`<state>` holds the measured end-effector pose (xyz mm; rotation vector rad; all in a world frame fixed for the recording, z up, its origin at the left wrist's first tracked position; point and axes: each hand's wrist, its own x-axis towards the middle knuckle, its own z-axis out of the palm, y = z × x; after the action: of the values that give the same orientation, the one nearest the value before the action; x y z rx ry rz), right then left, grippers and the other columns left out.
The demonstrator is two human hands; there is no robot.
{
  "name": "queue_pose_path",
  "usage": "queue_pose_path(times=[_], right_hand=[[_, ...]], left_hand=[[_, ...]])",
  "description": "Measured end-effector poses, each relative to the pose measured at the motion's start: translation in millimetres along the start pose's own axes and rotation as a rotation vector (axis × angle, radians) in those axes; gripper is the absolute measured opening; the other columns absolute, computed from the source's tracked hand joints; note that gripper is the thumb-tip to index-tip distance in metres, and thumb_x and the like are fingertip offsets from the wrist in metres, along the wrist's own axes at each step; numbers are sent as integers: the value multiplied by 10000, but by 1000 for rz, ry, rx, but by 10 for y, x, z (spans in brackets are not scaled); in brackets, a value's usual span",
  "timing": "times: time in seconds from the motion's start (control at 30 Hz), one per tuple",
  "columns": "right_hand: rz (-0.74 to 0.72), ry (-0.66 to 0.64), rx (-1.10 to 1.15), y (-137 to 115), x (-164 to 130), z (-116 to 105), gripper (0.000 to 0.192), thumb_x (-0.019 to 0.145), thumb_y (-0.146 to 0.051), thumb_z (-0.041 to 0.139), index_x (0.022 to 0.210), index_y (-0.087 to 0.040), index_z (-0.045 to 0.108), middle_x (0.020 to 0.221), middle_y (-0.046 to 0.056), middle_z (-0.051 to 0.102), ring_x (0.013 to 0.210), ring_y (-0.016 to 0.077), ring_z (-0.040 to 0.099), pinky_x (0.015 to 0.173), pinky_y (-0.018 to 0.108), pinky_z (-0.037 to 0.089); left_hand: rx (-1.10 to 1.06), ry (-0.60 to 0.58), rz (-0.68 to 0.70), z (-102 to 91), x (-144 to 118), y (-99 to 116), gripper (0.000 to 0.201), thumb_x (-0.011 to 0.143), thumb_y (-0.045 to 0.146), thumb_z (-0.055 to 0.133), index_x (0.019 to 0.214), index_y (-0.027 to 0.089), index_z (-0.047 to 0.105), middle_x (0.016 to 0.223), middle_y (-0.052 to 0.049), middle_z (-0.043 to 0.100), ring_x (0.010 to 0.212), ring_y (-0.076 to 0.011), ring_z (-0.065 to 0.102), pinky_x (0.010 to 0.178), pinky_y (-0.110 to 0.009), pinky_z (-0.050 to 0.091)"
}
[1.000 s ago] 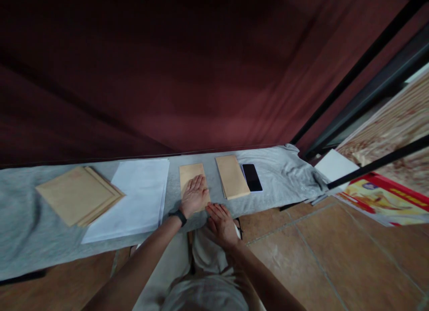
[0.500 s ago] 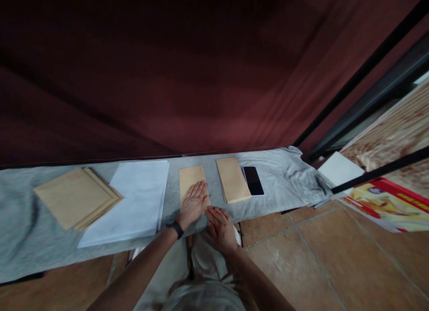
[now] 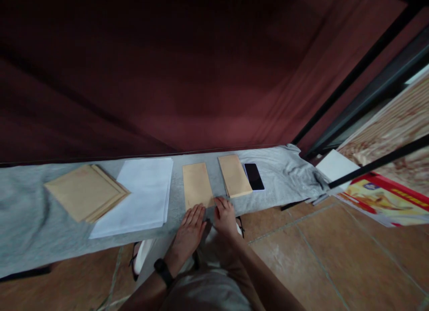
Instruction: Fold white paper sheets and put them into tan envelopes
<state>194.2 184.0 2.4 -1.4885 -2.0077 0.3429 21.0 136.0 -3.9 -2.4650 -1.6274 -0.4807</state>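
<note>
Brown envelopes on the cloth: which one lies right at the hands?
The single narrow envelope in the middle; both hands' fingertips meet its near edge. The right envelope pile lies beside the phone, apart.

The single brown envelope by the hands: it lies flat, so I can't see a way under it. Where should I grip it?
Probably the brown envelope's near short edge, from the person's side. It lies flat on the grey cloth, and both the left hand and right hand are at that end.

Makeshift home workspace: cloth-covered bench (image 3: 284, 177), curtain (image 3: 201, 78), tiled floor (image 3: 335, 257)
</note>
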Motion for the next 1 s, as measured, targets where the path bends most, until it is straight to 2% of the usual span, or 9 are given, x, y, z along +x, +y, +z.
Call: queue_pose_path(times=[0.1,0.27,0.43,0.53,0.63,0.73,0.83,0.9,1.0], right_hand=[[135,12,49,-67,145,46,321,885,-102,522,1146,-190,687,1154,122,668,1114,265,590,997,422,462],[343,20,444,-55,333,61,142,806,-150,572,884,-211,673,951,64,676,978,233,626,960,408,498],[372,-48,646,-129,350,13,194,850,-270,487,938,-219,652,813,5,693,742,172,658,709,303,563],[365,-68,864,-278,355,-54,227,827,-328,523,969,-216,659,855,11,707,754,165,660,716,296,567],[387,-53,1090,-396,388,-134,266,795,-383,605,992,-216,668,939,27,720,798,169,659,755,305,570],[437,-1,1080,-424,399,-190,330,799,-453,635,1030,-219,663,1013,46,722,825,175,667,754,310,575],[497,-2,1054,-409,350,-207,386,833,-519,620,1070,-218,657,1012,61,724,817,183,683,733,319,584],[542,-60,1107,-408,296,-200,421,840,-554,633,1073,-204,661,1004,75,732,795,189,694,702,322,591],[591,-154,1214,-419,227,-159,488,809,-603,677,1057,-182,668,948,77,740,734,186,700,652,316,595]], left_hand=[[2,-30,-59,-57,98,71,463,960,168,442,1396,101,580,1432,-153,609,1338,-286,547,1114,-461,420],[-12,-85,-173,-181,311,125,426,955,165,456,1349,116,611,1330,-175,663,1198,-310,619,1001,-502,479],[3,-91,-236,-292,498,105,343,969,186,442,1250,116,626,1176,-179,685,1098,-315,637,948,-469,507],[-14,-94,-279,-403,588,71,336,966,138,385,1230,137,594,1098,-153,674,1018,-283,659,829,-395,547],[-128,-47,-394,-559,668,-8,287,991,194,356,1153,165,591,1032,-132,670,908,-252,686,686,-327,543],[-454,129,-624,-720,744,-132,225,994,303,405,1034,179,589,926,-103,679,778,-223,697,620,-298,530],[-1017,409,-848,-804,785,-213,269,925,437,547,1030,191,574,956,-73,697,764,-196,697,599,-287,563],[-1345,544,-938,-776,764,-194,342,829,482,674,986,191,584,971,-45,705,779,-176,695,660,-307,605],[-1599,540,-1092,-617,664,-68,377,697,454,812,791,174,578,784,-3,689,712,-146,690,767,-339,626]])
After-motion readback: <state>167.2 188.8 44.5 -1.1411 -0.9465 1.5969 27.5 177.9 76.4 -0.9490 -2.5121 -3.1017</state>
